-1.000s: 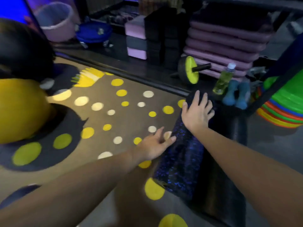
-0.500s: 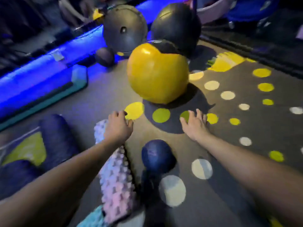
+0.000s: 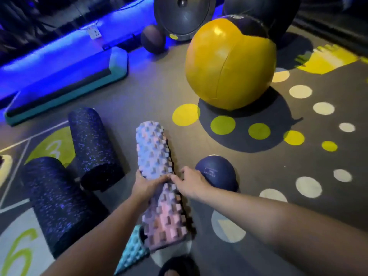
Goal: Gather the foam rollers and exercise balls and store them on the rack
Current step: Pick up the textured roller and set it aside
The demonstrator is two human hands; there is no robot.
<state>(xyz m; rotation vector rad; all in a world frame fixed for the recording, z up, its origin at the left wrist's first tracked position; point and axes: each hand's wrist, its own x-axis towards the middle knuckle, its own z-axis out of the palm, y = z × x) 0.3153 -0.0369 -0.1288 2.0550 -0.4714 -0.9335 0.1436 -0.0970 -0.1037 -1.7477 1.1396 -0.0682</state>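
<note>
The pale pink-and-lilac knobbly foam roller (image 3: 151, 148) lies on the floor, pointing toward 12 o'clock. The left hand (image 3: 146, 185) curls round its middle; the right hand (image 3: 191, 184) touches it with bent fingertips, grip unclear. Lifted by one hand, it could tip and knock the small dark blue ball (image 3: 217, 172) at 3 o'clock rolling. Half a second ago the left hand rested on the roller's far end and the right hand lay flat on the floor.

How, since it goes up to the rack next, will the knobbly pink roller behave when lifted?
Probably stiff: the knobbly pink roller shows a straight cylinder shape with the left hand gripping mid-length. Its raised bumps likely give grip, not slip. Being round, it may roll if set down on the floor.
</note>
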